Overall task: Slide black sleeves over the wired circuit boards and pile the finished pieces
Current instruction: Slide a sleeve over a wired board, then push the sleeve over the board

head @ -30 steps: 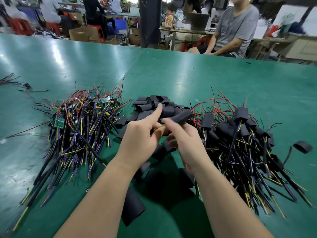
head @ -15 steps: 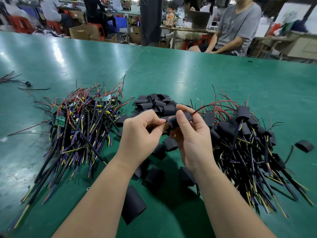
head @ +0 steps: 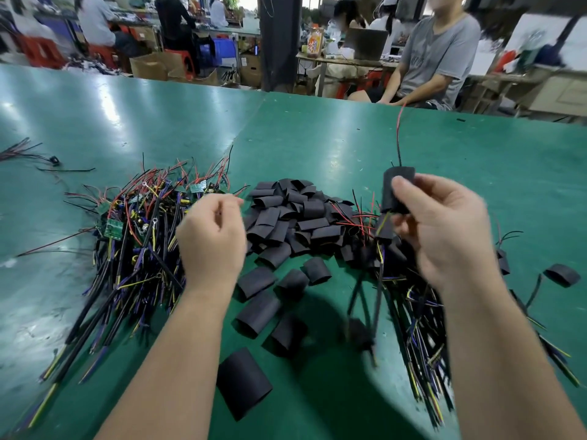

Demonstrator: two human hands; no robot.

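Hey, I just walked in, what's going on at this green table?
A person is fitting black sleeves onto wired circuit boards. The right hand pinches a sleeved piece held up above the table, its wires dangling. The left hand hovers loosely curled, apparently empty, near the pile of bare boards on the left. In the middle lie heaped loose sleeves, and finished pieces are piled on the right.

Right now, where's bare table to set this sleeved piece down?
Bare table lies beyond the loose sleeves, and right of the finished pile, behind the stray sleeve. Crowded: the sleeve-strewn near middle and the unsleeved boards at left.
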